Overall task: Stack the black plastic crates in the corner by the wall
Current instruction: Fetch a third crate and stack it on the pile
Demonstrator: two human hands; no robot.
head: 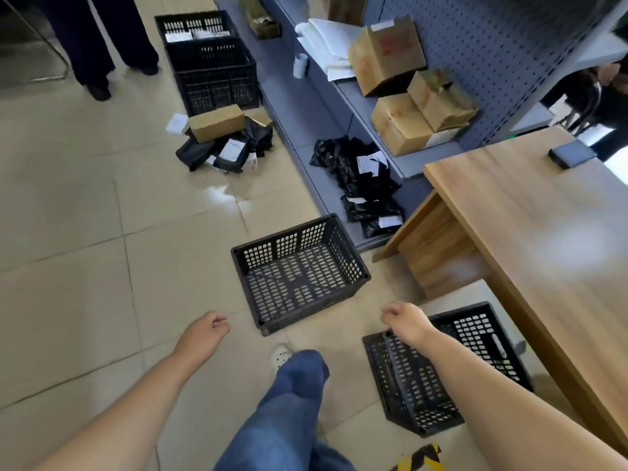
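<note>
Four black plastic crates show in the head view. An empty crate (299,275) sits upright on the tiled floor (85,232), just ahead of both hands. A second crate (445,368) stands to the right, close beside the wooden tabletop (543,226), and the right forearm crosses over it. Farther off, against the grey shelving unit (339,107), a tall crate (214,76) stands with another crate (195,27) directly behind it; the rear one holds pale packages.

The left hand (204,329) hangs above the floor with its fingers loosely curled, holding nothing. The right hand (404,317) hovers near the corner of the crate on the right, fingers curled inward; whether they touch the rim cannot be told, and nothing sits in its grip.

A leg in blue jeans (289,402) steps forward between the arms, with a white perforated shoe (280,356) on the tiles. A cardboard box (215,122) rests on a heap of black mailer bags (226,147) in front of the tall crate. More black bags (360,185) lie on the lowest shelf, and brown cartons (407,96) crowd the shelf above. A dark phone-like device (572,154) lies on the tabletop. Another person's dark trouser legs (102,39) stand at top left.
</note>
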